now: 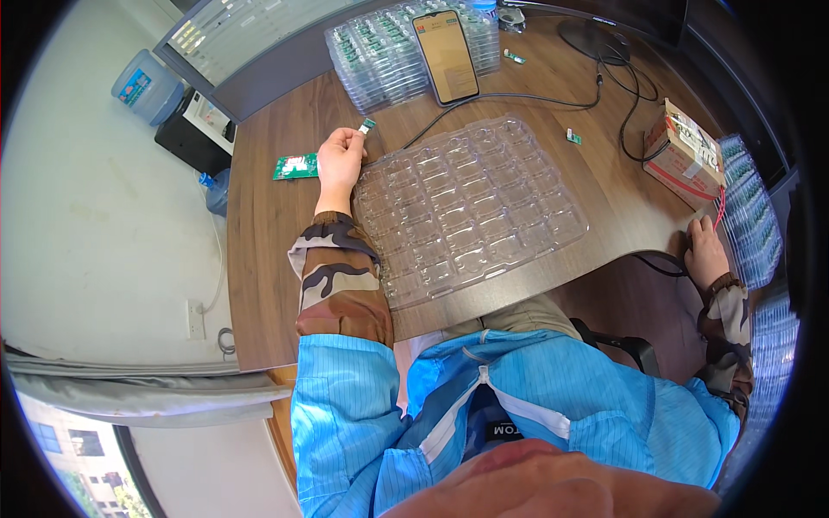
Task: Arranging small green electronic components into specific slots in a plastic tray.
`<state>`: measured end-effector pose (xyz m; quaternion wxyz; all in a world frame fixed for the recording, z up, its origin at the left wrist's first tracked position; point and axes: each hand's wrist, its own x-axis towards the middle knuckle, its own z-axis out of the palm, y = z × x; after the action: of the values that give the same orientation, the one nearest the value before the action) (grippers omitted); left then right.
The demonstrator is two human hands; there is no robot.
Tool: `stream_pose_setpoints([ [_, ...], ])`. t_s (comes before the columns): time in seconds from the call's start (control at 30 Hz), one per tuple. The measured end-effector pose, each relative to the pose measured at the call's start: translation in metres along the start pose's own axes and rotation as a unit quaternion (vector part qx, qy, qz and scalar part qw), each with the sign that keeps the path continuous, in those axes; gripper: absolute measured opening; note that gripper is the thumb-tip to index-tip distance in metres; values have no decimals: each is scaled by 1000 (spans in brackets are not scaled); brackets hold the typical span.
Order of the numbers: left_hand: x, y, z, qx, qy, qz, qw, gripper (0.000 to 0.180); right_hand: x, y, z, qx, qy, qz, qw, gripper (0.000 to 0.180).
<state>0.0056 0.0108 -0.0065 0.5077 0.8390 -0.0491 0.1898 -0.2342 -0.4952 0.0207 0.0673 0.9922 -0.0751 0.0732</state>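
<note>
My left hand pinches a small green circuit board between thumb and fingers, just past the far left corner of a clear plastic blister tray. The tray lies flat, its rows of pockets showing no boards. Beside that hand's wrist rests a larger green circuit board. Far off to the right, my right hand is at the desk's edge, below a cardboard box and next to a stack of trays with green boards. Its fingers point forward, slightly bent, and nothing shows in them.
A tall stack of filled clear trays stands at the back, with a phone leaning on it. Two small boards lie loose, one board right of the tray. Black cables cross the desk near a monitor stand.
</note>
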Motion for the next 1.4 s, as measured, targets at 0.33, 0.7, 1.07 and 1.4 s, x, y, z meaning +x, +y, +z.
stream_pose_setpoints([
  [0.33,-2,3,-1,5,-12,-7,1000,14,5,12,4,-1,-55,-19,998,20],
  [0.7,-7,3,-8,-13,-3,-23,1000,15,110,-156,-102,18,137,-233,963,24],
  [1.07,-8,10,-1,-13,-1,-27,1000,13,251,-268,-29,148,298,-297,895,40],
  [1.4,-8,13,-3,-6,-4,-34,999,13,233,-271,-35,153,294,-328,885,41],
])
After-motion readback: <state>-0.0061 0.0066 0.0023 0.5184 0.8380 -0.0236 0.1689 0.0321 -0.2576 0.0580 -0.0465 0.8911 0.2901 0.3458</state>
